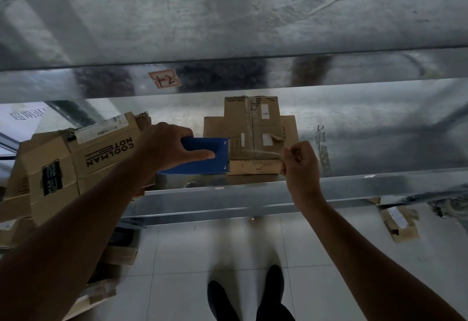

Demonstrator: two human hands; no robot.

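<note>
My left hand (167,147) grips a blue tape dispenser (202,158) over a metal shelf (253,194), its index finger lying along the dispenser's side. A strip of clear tape (255,154) runs from the dispenser's right end to my right hand (300,162), which pinches the tape's free end in a closed fist. Behind the tape a small cardboard box (253,128) sits on the shelf with its flaps spread open and white labels on it.
Stacked cardboard boxes (76,158) printed COOLMAN NOTE fill the shelf's left side. An upper metal shelf (228,29) with an orange label (164,79) hangs overhead. Torn cardboard (400,222) lies at right. My shoes (245,292) stand on white floor tiles.
</note>
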